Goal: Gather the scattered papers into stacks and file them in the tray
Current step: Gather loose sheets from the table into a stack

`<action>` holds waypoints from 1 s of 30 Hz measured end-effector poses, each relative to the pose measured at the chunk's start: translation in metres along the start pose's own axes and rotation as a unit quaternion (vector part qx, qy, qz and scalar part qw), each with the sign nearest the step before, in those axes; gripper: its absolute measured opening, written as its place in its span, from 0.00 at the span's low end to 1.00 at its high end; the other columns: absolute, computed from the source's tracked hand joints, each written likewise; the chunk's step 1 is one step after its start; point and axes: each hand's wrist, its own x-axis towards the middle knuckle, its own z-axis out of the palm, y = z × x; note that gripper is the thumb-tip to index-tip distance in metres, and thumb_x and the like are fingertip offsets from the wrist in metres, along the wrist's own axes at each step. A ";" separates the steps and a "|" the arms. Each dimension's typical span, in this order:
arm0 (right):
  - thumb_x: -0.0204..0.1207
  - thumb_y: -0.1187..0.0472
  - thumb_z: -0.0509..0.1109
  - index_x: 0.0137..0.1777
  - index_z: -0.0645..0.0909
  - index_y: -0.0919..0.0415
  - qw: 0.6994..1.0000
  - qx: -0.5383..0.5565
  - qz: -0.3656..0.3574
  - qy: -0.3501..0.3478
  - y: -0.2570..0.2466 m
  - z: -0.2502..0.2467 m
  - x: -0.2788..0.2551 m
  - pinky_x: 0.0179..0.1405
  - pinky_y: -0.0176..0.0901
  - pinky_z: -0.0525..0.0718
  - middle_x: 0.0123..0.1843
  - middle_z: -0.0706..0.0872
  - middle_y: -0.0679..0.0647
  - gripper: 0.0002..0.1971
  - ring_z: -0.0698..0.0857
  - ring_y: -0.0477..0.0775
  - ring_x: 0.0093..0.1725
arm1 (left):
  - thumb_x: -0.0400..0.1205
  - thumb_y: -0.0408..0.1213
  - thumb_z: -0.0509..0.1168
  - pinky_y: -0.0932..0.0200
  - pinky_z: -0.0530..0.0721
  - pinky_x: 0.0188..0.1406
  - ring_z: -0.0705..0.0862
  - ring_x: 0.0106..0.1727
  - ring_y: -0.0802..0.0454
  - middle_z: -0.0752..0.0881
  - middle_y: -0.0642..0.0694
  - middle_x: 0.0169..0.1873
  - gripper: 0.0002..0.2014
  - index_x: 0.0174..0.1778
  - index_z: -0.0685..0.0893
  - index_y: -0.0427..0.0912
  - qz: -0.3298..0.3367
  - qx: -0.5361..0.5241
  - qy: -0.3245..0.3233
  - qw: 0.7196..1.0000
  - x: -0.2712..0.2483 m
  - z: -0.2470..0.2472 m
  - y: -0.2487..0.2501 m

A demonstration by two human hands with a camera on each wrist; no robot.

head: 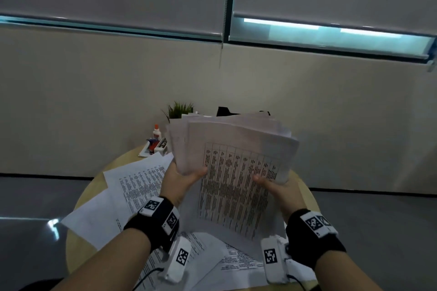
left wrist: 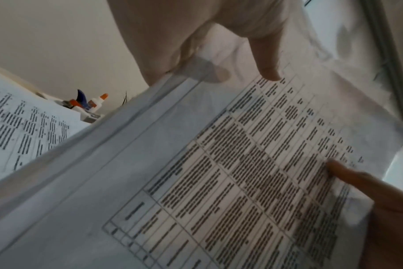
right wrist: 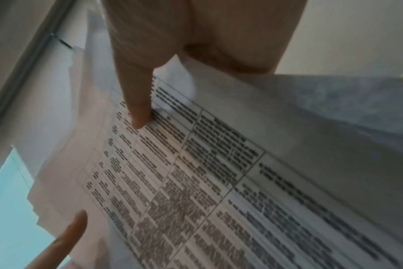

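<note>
I hold a thick stack of printed papers [head: 236, 156] upright above the round table, its front sheet a table of text. My left hand [head: 183, 178] grips the stack's left edge, thumb on the front sheet, fingers behind. My right hand [head: 272, 188] grips the right edge the same way. In the left wrist view the stack [left wrist: 219, 163] fills the frame, with my left thumb [left wrist: 267, 60] on it. The right wrist view shows the stack [right wrist: 196, 172] under my right thumb [right wrist: 136, 102]. More loose sheets [head: 132, 184] lie spread on the table below. A dark tray-like shape [head: 224, 111] shows behind the stack, mostly hidden.
The round wooden table [head: 78, 238] stands against a beige wall. At its far left are a glue bottle [head: 156, 132], a small white holder with stationery [head: 157, 146] and a potted plant [head: 179, 110]. Grey floor surrounds the table.
</note>
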 end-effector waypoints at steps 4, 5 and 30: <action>0.67 0.66 0.79 0.47 0.88 0.55 0.999 0.024 0.009 0.023 0.004 0.007 0.002 0.52 0.53 0.86 0.46 0.93 0.53 0.10 0.91 0.56 0.48 | 0.78 0.39 0.70 0.57 0.82 0.54 0.84 0.57 0.51 0.87 0.51 0.52 0.15 0.60 0.79 0.46 0.012 0.043 0.046 0.998 -0.001 0.016 0.002; 0.66 0.66 0.80 0.46 0.88 0.54 0.999 0.025 -0.001 0.030 0.000 0.008 0.006 0.50 0.49 0.85 0.45 0.93 0.52 0.10 0.90 0.54 0.48 | 0.80 0.40 0.68 0.60 0.81 0.50 0.84 0.56 0.52 0.86 0.52 0.51 0.12 0.59 0.79 0.48 0.017 0.041 0.052 0.998 -0.001 0.019 0.007; 0.68 0.47 0.78 0.39 0.82 0.52 0.963 -0.055 -0.162 0.207 -0.078 0.012 0.036 0.42 0.39 0.78 0.44 0.84 0.50 0.11 0.81 0.48 0.44 | 0.77 0.34 0.71 0.57 0.83 0.55 0.84 0.58 0.54 0.85 0.49 0.56 0.20 0.64 0.75 0.45 0.048 0.027 0.011 0.998 -0.003 0.032 0.032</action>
